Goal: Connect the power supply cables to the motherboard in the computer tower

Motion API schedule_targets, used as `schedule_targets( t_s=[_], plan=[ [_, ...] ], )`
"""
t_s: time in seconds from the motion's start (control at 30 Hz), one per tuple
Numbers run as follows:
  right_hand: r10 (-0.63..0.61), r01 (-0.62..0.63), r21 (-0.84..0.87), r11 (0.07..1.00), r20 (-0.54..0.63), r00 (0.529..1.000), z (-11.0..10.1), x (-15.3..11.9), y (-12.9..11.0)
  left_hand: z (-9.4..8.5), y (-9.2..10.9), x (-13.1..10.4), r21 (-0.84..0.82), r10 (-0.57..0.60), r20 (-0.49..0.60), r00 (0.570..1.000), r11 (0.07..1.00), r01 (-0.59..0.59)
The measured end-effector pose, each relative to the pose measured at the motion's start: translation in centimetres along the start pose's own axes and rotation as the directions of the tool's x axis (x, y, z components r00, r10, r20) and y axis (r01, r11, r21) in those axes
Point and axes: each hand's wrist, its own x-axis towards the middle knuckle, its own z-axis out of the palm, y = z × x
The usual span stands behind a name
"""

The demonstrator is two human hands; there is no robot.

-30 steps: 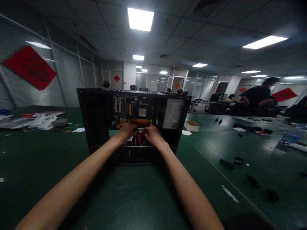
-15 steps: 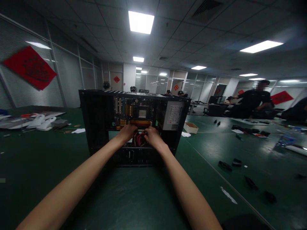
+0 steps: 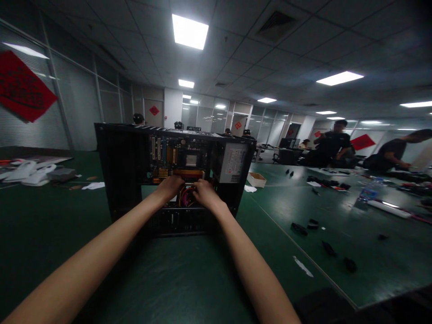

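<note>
Head view shows an open black metal computer case (image 3: 118, 166) standing on the dark green table (image 3: 189, 279), in the middle distance. Both hands reach inside it, just below the green motherboard (image 3: 175, 155). Left hand (image 3: 171, 185) and right hand (image 3: 204, 192) curl at a bundle of red and pink cables (image 3: 186, 196); their exact grip cannot be told. A grey power supply (image 3: 232, 163) sits to the right.

open side of computer case (image 3: 114, 180) facing hands, cable bundle (image 3: 186, 196) crowding motherboard (image 3: 178, 157), power supply (image 3: 232, 163) blocking right
</note>
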Motion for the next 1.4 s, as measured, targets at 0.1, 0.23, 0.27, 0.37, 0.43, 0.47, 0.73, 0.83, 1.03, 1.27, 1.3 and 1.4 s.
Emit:
schedule_targets(
  t_s=[0.1,0.23,0.27,0.37,0.43,0.47,0.73,0.83,1.03,1.27,1.3,1.4],
  plan=[
    [-0.021,0.021,0.001,1.0,0.008,1.0,0.1,-0.1,-0.1,-0.3,0.2,-0.1,0.008,-0.009,0.007,1.0,1.0,0.009],
    [-0.043,0.043,0.005,0.999,0.009,0.999,0.1,-0.1,-0.2,-0.9,0.7,-0.5,0.023,-0.042,0.009,0.999,0.999,0.042],
    [-0.048,0.048,0.006,0.999,0.01,0.999,0.1,-0.1,-0.3,-1.0,0.9,-0.7,0.025,-0.05,0.008,0.999,0.998,0.05],
    [-0.069,0.069,0.007,0.998,0.008,0.998,0.2,-0.2,-0.3,-1.3,1.1,-0.9,0.027,-0.063,0.003,0.998,0.998,0.063],
    [-0.069,0.069,-0.005,0.998,-0.013,0.998,0.3,-0.2,-0.2,-1.2,1.1,-1.0,0.03,-0.062,0.001,0.998,0.998,0.061],
    [-0.065,0.065,-0.013,0.998,-0.028,0.997,0.4,-0.2,-0.1,-1.2,1.0,-1.0,0.031,-0.059,-0.001,0.998,0.998,0.059],
    [-0.111,0.109,-0.141,0.984,-0.007,0.994,0.2,0.9,0.6,-0.8,0.7,-1.0,0.038,-0.05,-0.017,0.999,0.998,0.051],
    [-0.158,0.168,-0.21,0.963,0.064,0.985,0.0,1.6,0.7,-1.0,0.7,-1.2,0.037,-0.053,-0.015,0.998,0.998,0.054],
    [-0.229,0.247,-0.24,0.939,0.1,0.968,0.0,2.4,0.6,-1.3,0.7,-1.3,0.03,-0.048,-0.006,0.999,0.998,0.049],
    [-0.262,0.292,-0.34,0.894,0.133,0.956,0.4,2.7,0.7,-1.4,0.8,-1.4,0.022,-0.049,0.0,0.999,0.999,0.049],
    [-0.272,0.305,-0.354,0.884,0.139,0.952,0.5,2.8,0.7,-1.4,0.8,-1.4,0.024,-0.049,-0.001,0.999,0.999,0.049],
    [-0.294,0.33,-0.369,0.869,0.15,0.944,0.5,2.8,0.7,-1.4,0.8,-1.4,0.027,-0.045,-0.004,0.999,0.999,0.045]
  ],
)
